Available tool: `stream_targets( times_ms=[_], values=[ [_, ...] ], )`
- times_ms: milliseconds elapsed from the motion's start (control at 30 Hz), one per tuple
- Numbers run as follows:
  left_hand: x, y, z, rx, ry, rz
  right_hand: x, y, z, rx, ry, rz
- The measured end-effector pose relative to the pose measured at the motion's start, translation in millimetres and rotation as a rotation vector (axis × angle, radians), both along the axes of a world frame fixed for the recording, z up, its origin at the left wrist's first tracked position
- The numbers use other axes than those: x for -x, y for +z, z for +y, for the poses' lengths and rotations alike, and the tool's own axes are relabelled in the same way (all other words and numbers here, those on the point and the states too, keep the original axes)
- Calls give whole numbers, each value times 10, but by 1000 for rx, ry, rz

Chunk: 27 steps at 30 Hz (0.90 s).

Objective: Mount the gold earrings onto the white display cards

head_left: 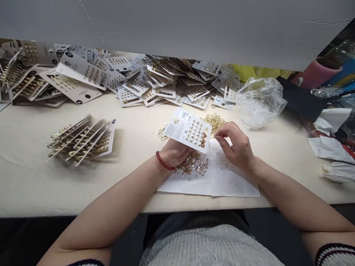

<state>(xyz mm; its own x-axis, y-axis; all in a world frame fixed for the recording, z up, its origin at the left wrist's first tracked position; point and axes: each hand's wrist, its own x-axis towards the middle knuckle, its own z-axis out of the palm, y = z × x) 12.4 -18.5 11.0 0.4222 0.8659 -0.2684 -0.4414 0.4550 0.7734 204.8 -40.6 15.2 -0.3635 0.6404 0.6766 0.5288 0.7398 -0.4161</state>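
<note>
At the middle of the table (133, 122), the left hand (177, 152) grips a seemingly well-filled earring card (183, 129). The right hand (236, 146) curls beside it, contents unclear; loose gold rings (214, 120) remain unmounted beyond.

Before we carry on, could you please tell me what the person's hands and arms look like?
The left hand is gloveless, with a red beaded bracelet at the wrist. The right hand is gloveless too. Short, pale sleeves with dark bands show near the bottom edge.
</note>
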Motion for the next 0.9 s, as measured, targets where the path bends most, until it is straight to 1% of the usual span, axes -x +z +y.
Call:
stream_targets(
  times_ms=[100, 233, 300, 433, 567, 767, 900],
  values=[
    [-27, -25, -45, -52, -81, -56, 78, -13, 25, 32, -98, 142],
    [-68, -45, -87, -134, -106, -108, 151, -37, 25, 68, -97, 179],
    [-77, -50, -88, -123, -117, -113, 153, -43, 21, 77, -87, 181],
    [-80, -52, -73, -71, -98, -113, 136, -44, 14, 90, -82, 210],
    [-73, -46, -75, -80, -90, -136, 141, -47, 11, 93, -64, 206],
    [-54, -62, -75, -124, -186, -118, 144, -58, 3, 150, -79, 223],
    [-57, -58, -68, -106, -181, -112, 138, -63, -6, 185, -85, 237]
  ],
)
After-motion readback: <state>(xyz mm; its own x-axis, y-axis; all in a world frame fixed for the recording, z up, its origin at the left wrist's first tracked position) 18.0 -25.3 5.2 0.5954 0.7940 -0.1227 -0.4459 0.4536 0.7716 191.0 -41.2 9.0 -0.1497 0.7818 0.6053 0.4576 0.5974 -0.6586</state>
